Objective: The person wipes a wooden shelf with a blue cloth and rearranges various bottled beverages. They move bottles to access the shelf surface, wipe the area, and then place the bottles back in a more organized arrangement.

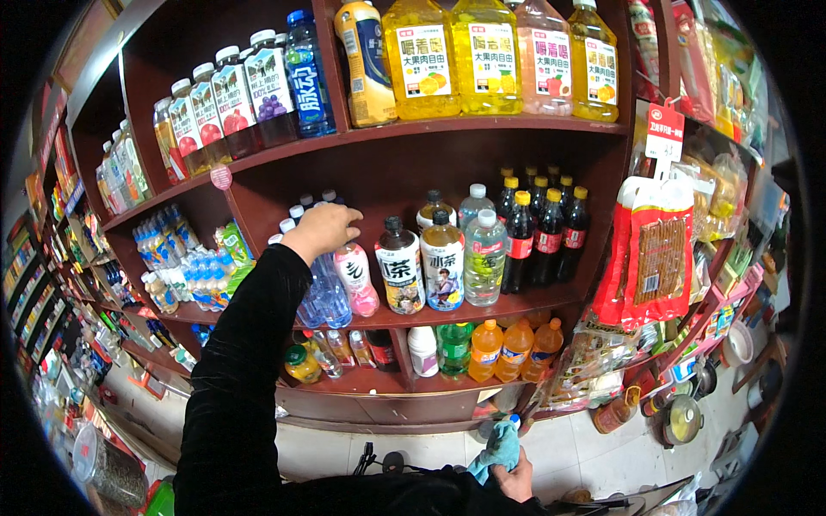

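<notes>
My left hand [322, 229] reaches to the middle shelf, over the top of a pink-and-white drink bottle [357, 280]. Its palm hides that bottle's cap, so whether the fingers grip it cannot be seen. Clear blue water bottles [332, 300] stand just left of it. To the right are two dark-capped iced tea bottles [399, 267] and a clear bottle with a green label [485, 261]. Low in front of my body, my right hand [516, 478] holds a bunched teal cloth [500, 448]. A blue cap [515, 419] shows at the cloth's upper end.
Large juice bottles [423, 64] line the upper shelf [413, 132]. Yellow-capped cola bottles [519, 242] fill the middle shelf's right side. Orange soda bottles [485, 351] stand below. A red snack packet [652, 251] hangs at right. Pots [683, 419] sit on the tiled floor [606, 445].
</notes>
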Demonstrator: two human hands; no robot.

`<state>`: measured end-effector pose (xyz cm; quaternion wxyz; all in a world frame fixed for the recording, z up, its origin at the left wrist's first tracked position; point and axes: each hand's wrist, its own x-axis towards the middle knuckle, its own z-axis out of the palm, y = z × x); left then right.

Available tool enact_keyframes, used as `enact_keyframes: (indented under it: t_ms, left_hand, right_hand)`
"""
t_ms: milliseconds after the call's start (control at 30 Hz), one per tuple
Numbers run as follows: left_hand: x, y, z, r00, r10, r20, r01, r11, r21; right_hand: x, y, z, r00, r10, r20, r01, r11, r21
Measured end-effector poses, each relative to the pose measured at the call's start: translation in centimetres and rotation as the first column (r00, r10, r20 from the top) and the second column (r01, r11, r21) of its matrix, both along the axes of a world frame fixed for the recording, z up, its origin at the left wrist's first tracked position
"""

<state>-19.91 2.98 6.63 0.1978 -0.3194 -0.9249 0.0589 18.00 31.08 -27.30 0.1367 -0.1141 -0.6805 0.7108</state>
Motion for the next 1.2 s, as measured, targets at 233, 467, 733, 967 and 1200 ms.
enact_keyframes:
  t_ms: [233,467,733,967,1200]
  left_hand:
    - [0.2,0.7,-1.8,0.964,0.266,0.008,-0.260,0.950,-0.171]
    - [-1.0,0.8,-3.7,0.958,0.043,-0.285,-0.037,0.999,0.025]
    - [-2.0,1.4,-5.0,0.976,0.056,-0.212,-0.038,0.996,0.084]
    - [-2.5,0.4,-3.6,0.996,-0.053,-0.073,0.052,0.999,-0.006]
    - [-0.4,0.1,-3.8,0.983,0.056,-0.176,-0.055,0.998,0.007]
  right_hand:
    - [-0.1,-0.3,-0.5,1.000,0.004,-0.012,-0.003,1.000,0.024]
    - [-0.2,-0.2,0.2,1.000,-0.002,-0.003,0.002,1.000,0.004]
    - [-0.2,-0.4,0.0,1.000,0.012,-0.001,-0.012,1.000,-0.016]
    - [-0.3,-0.3,0.7,0.998,0.000,0.066,-0.007,0.994,0.111]
    - [-0.2,-0.9,1.0,0.993,0.062,0.102,-0.069,0.996,0.063]
